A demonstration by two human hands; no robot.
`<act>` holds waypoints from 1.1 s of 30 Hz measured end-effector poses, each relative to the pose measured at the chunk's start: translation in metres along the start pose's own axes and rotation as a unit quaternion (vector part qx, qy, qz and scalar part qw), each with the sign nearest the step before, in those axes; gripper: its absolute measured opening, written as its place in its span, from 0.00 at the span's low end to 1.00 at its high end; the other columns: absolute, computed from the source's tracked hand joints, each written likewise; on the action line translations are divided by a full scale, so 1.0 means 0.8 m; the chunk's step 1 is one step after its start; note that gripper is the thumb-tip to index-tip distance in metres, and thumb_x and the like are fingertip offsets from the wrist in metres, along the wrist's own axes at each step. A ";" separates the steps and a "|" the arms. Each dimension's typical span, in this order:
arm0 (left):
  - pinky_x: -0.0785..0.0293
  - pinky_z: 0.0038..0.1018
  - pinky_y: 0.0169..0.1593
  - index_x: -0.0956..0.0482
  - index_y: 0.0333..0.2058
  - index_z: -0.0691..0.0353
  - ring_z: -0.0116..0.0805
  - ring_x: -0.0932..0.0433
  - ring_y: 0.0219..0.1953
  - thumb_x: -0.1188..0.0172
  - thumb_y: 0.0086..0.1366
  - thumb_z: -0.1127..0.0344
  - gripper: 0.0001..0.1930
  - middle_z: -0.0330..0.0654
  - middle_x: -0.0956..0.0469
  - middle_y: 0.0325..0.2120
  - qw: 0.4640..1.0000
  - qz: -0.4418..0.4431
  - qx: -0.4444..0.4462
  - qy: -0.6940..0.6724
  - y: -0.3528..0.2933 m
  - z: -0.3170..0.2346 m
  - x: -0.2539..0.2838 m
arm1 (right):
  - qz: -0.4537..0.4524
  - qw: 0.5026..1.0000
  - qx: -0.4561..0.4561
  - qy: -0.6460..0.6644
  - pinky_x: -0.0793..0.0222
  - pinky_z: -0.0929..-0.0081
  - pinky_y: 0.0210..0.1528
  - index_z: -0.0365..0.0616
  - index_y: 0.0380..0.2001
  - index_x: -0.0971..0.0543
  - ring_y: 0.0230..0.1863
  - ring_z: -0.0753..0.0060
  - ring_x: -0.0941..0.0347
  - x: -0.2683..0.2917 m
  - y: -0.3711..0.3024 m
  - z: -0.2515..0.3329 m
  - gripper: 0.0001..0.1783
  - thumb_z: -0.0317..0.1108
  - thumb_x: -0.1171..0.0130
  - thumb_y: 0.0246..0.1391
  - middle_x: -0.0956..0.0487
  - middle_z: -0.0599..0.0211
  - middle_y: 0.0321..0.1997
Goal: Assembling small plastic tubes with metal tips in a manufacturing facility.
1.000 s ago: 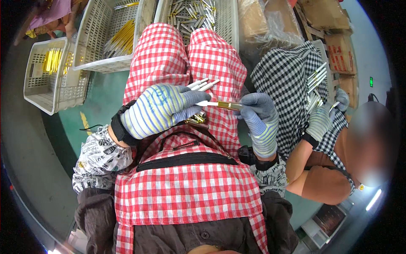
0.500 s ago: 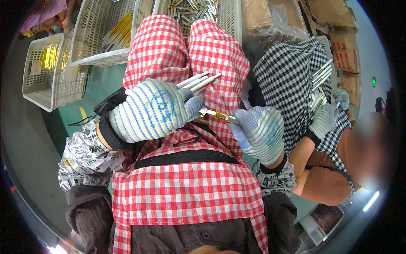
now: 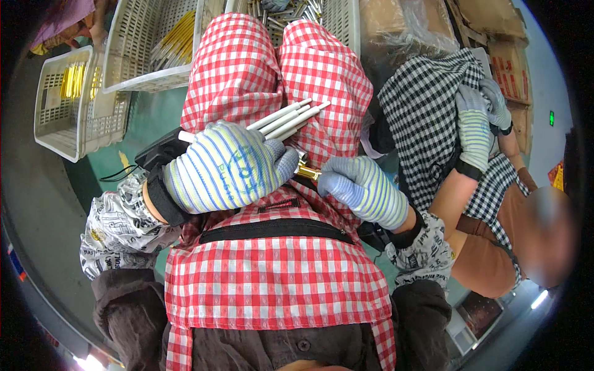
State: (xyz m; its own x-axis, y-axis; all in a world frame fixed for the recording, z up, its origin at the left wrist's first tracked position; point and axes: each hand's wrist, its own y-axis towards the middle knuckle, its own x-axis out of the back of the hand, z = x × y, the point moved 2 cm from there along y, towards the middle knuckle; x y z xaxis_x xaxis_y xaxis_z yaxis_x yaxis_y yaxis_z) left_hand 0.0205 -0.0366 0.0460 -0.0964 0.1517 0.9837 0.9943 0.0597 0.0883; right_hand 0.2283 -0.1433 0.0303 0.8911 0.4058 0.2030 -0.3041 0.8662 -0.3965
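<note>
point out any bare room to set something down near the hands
Bare green floor shows between the small white crate and the red-checked apron, with a black item at its near edge. Crowded: between the left hand and right hand, with white rods and a gold tube.

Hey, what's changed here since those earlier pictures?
The right hand has moved left, closer to the left hand, the gold tube still between them. The co-worker's hands have moved up, and the sticks on the black-checked apron have gone from view. Something grey, perhaps a glove, now shows in the right-hand crate. The white sticks stay in the left hand; the yellow rods stayed put.
</note>
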 end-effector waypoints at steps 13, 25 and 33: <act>0.24 0.37 0.36 0.21 0.51 0.52 0.45 0.22 0.32 0.40 0.61 0.62 0.18 0.43 0.24 0.35 0.972 -0.070 0.222 0.030 -0.006 0.085 -0.027 | -0.285 0.821 0.202 -0.451 0.30 0.60 0.40 0.45 0.38 0.20 0.38 0.58 0.24 0.070 0.057 0.010 0.13 0.37 0.35 0.50 0.22 0.62 0.36; 0.25 0.37 0.40 0.19 0.48 0.55 0.43 0.24 0.38 0.37 0.56 0.62 0.19 0.43 0.26 0.36 0.978 -0.079 0.190 0.025 -0.026 0.056 -0.029 | -0.098 0.866 0.184 -0.454 0.28 0.61 0.33 0.45 0.41 0.22 0.33 0.60 0.24 -0.055 0.038 -0.014 0.17 0.41 0.36 0.49 0.22 0.61 0.38; 0.24 0.38 0.43 0.20 0.48 0.57 0.46 0.21 0.41 0.34 0.54 0.65 0.21 0.45 0.23 0.42 0.953 -0.202 0.215 -0.068 -0.036 0.051 -0.021 | -0.085 0.875 0.153 -0.451 0.28 0.61 0.30 0.47 0.34 0.22 0.30 0.60 0.24 -0.068 0.035 -0.024 0.09 0.39 0.40 0.52 0.25 0.62 0.31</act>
State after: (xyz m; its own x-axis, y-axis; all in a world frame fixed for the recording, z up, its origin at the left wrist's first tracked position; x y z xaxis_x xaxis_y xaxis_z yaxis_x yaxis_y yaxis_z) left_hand -0.0082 -0.0003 0.0208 -0.5020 0.1547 0.8509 0.7665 0.5352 0.3549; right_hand 0.1780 -0.1464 -0.0093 0.3468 0.2094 0.9142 -0.3923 0.9178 -0.0614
